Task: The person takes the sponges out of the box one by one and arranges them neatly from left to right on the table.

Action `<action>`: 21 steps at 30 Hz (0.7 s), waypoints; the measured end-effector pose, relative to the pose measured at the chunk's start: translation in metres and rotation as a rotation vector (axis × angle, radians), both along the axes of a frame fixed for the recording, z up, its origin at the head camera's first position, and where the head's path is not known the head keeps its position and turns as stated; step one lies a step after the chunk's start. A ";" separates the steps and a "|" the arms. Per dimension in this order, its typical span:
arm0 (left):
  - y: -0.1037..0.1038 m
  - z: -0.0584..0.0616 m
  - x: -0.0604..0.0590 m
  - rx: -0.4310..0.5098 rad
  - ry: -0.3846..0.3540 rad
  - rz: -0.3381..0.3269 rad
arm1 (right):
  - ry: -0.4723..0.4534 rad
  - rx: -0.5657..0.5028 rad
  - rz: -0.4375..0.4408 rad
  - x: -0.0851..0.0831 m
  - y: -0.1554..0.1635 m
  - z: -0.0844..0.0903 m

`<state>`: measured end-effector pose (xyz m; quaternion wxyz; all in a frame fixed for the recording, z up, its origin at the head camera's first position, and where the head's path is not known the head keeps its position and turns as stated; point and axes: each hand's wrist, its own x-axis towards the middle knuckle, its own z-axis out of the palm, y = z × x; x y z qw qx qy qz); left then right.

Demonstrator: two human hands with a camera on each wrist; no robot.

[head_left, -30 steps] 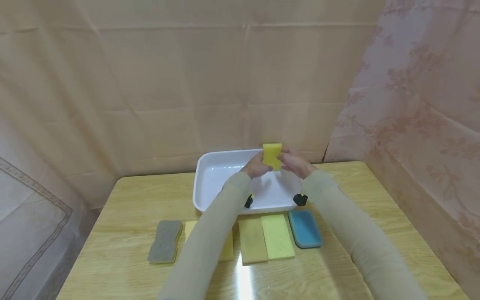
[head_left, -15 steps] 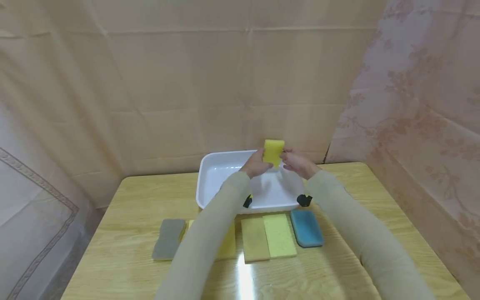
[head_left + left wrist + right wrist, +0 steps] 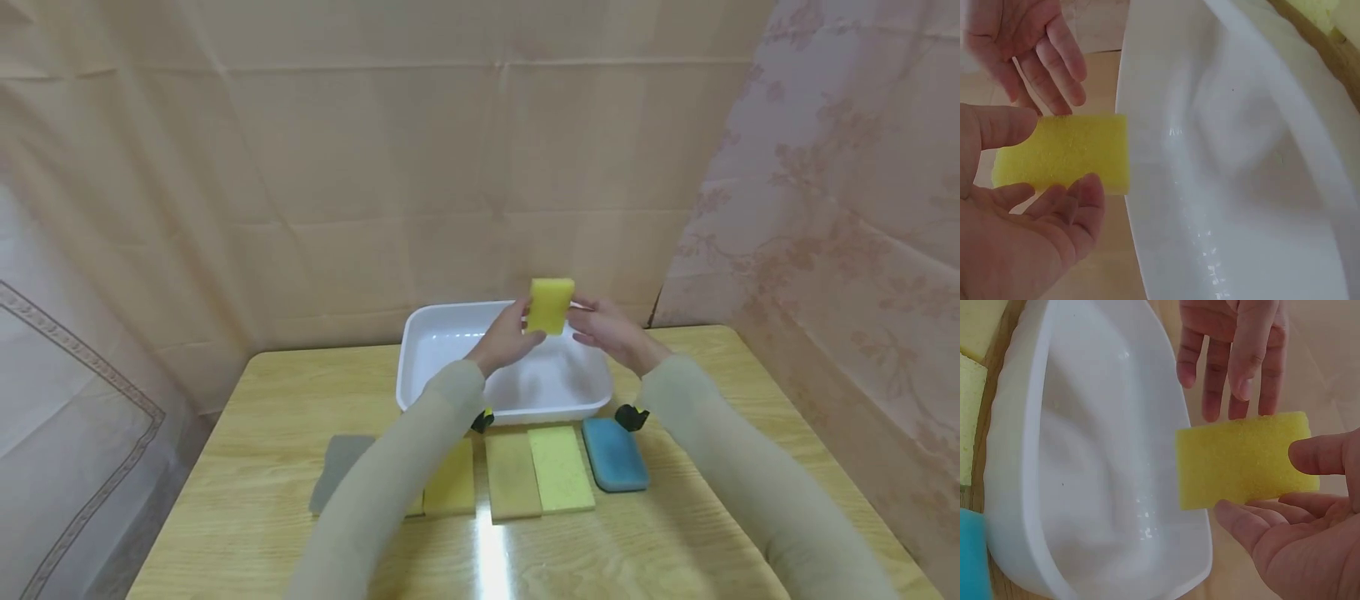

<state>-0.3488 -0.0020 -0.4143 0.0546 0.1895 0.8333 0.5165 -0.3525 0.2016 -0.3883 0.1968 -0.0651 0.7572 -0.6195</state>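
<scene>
A yellow sponge (image 3: 551, 305) stands upright in the air above the far side of a white plastic tray (image 3: 420, 350). My left hand (image 3: 510, 333) pinches its left end between thumb and fingers, which the left wrist view shows on the sponge (image 3: 1079, 150). My right hand (image 3: 603, 327) holds the other end the same way, thumb over the sponge (image 3: 1241, 462) and fingers under it. In each wrist view the other hand's fingers lie straight behind the sponge's upper edge. The tray (image 3: 1085, 456) looks wet and holds nothing else.
The tray sits at the back of a wooden table (image 3: 675, 533). In front of it lies a row of sponges: grey (image 3: 341, 458), yellow (image 3: 452, 487), brown (image 3: 512, 475), pale yellow (image 3: 561, 468), blue (image 3: 615, 454). Draped cloth walls close in the back and both sides.
Both arms have drawn back a little toward me while the sponge rose slightly. Both hands kept their hold on it above the tray.
</scene>
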 end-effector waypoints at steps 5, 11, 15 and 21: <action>0.003 0.003 0.009 -0.040 0.094 0.017 | 0.045 0.046 -0.031 0.007 0.004 0.003; 0.004 0.007 0.022 -0.060 0.136 0.057 | 0.095 0.060 -0.061 0.018 0.009 0.008; 0.003 0.008 0.030 -0.061 0.150 0.066 | 0.141 0.069 -0.061 0.024 0.012 0.009; 0.004 0.008 0.043 -0.053 0.216 0.033 | 0.219 0.117 -0.067 0.032 0.018 0.013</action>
